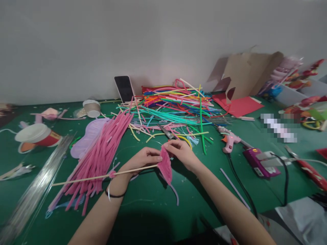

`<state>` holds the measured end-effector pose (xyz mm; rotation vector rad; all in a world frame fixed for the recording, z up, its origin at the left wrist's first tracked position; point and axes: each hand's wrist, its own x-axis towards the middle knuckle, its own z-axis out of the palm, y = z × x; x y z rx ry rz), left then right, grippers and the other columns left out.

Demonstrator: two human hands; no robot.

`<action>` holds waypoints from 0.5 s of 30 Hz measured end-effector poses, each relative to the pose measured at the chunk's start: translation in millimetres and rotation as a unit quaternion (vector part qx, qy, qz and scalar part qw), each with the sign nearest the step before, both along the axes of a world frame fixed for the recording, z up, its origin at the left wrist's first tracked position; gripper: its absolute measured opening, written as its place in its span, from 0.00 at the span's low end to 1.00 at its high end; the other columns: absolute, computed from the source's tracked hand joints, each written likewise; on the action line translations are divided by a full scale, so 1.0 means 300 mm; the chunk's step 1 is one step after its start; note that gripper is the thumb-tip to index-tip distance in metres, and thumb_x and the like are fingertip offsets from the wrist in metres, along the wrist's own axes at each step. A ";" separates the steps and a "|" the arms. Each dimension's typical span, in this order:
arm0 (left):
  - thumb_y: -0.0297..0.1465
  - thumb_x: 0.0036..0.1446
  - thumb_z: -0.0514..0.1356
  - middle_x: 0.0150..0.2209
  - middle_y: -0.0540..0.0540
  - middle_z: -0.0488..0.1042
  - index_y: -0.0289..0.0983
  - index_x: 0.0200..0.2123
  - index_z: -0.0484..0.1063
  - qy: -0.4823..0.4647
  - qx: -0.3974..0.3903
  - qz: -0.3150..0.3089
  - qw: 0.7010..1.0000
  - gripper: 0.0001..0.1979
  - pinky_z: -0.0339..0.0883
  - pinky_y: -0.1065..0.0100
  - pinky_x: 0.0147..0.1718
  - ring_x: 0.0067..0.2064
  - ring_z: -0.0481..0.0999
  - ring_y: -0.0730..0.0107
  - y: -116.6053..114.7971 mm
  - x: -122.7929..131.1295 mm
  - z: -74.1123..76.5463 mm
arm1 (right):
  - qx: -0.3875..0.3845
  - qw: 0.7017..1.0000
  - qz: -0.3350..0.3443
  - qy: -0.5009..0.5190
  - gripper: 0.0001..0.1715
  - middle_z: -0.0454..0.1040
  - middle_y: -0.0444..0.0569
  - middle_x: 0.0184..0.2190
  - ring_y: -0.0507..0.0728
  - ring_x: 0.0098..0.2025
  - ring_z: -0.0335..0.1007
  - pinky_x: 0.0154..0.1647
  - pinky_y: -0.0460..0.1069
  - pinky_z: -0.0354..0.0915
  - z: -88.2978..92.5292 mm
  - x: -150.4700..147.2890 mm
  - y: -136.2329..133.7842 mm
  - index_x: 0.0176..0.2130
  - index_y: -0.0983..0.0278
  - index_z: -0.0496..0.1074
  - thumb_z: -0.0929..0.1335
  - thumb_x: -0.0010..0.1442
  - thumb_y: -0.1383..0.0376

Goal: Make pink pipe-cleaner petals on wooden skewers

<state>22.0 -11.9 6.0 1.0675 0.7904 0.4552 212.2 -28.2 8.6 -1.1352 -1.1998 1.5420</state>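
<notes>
A pink fuzzy petal shape [165, 166], made of pipe cleaners, stands on edge between my two hands. My left hand [143, 158] is closed on its left side, thumb against it. My right hand [182, 153] pinches its upper tip; the fingertips are partly hidden behind it. From its lower end a lilac pipe cleaner [175, 194] hangs down. A thin wooden stick [84, 179] runs from the petal across my left wrist, with a small pink knob [112, 174] partway along it. Whether the stick is attached to the petal I cannot tell.
Pink pipe cleaners [102, 153] lie left, beside clear thin rods [38, 183] and a paper cup [38, 134]. Behind are multicoloured pipe cleaners [173, 105], scissors [167, 132] and a phone [124, 88]. A pink glue gun [230, 139] and purple power strip [260, 162] with cords sit right.
</notes>
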 end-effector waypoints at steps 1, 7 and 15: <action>0.33 0.49 0.68 0.30 0.45 0.78 0.33 0.34 0.80 0.000 0.002 0.001 1.000 0.10 0.63 0.72 0.31 0.30 0.73 0.70 0.000 0.000 0.000 | -0.013 1.000 0.008 0.014 0.17 0.71 0.42 0.24 0.48 0.24 0.64 0.27 0.45 0.63 -0.006 0.006 0.003 0.31 0.64 0.75 0.72 0.52 0.52; 0.34 0.49 0.68 0.29 0.46 0.78 0.33 0.34 0.81 0.003 0.013 -0.008 1.000 0.11 0.63 0.72 0.30 0.28 0.72 0.70 -0.001 -0.002 -0.010 | -0.054 0.997 0.033 0.042 0.19 0.72 0.42 0.23 0.47 0.22 0.63 0.26 0.45 0.60 -0.022 0.024 0.021 0.31 0.65 0.75 0.74 0.48 0.52; 0.34 0.48 0.69 0.31 0.45 0.80 0.34 0.36 0.82 0.022 0.016 -0.015 1.000 0.12 0.63 0.71 0.29 0.28 0.72 0.70 0.000 -0.004 -0.011 | -0.044 0.997 0.047 0.029 0.15 0.70 0.40 0.21 0.47 0.21 0.61 0.24 0.44 0.55 -0.008 0.021 0.022 0.29 0.65 0.73 0.74 0.49 0.55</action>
